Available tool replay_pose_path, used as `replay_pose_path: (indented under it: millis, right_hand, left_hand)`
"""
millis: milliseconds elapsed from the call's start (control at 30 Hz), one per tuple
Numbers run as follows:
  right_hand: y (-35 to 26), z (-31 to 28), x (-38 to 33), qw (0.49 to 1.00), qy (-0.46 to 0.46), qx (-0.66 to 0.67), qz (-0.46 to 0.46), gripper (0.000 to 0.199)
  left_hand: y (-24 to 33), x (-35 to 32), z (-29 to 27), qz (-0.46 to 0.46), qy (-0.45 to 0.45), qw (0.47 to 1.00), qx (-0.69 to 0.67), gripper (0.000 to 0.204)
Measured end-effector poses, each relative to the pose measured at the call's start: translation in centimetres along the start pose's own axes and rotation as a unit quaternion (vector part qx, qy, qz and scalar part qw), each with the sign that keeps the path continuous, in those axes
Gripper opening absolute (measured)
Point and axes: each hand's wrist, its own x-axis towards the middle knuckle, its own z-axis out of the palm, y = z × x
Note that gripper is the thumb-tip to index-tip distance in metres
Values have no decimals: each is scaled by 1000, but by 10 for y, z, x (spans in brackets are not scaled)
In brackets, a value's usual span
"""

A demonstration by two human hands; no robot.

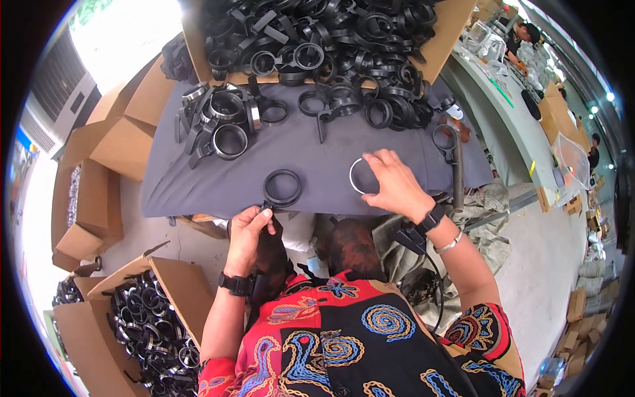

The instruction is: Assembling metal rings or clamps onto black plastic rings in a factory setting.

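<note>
Over the front edge of the grey cloth-covered table, my left hand pinches the short handle of a black ring. The ring's round part lies on or just above the cloth. To the right, my right hand grips a thin silver ring between thumb and fingers, a little above the table. The two rings are apart. At the table's left sits a cluster of black handled rings, some with silver bands. Loose black rings lie farther back.
A large open carton spills black rings onto the table's back. A hammer rests at the right, a black ring beside its head. Cartons stand at the left; a lower one holds banded rings. People work at a long bench.
</note>
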Motion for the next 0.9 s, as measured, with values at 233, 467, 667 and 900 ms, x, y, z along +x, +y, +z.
replay_pose_path:
  millis: [233, 467, 667, 900]
  right_hand:
    - [-28, -37, -7, 955, 191, -57, -220, 79]
    - [-38, -43, -11, 955, 188, 18, -228, 81]
    - [-46, -54, -16, 943, 107, 291, -125, 89]
    - [-48, -52, -15, 927, 90, 348, -109, 94]
  left_hand:
    - [2, -1, -1, -16, -20, 999, -21, 21]
    - [-3, 0, -2, -23, -31, 999, -13, 20]
    - [-1, -1, -2, -33, -31, 999, -20, 19]
    - [2, 1, -1, -43, -49, 997, -29, 18]
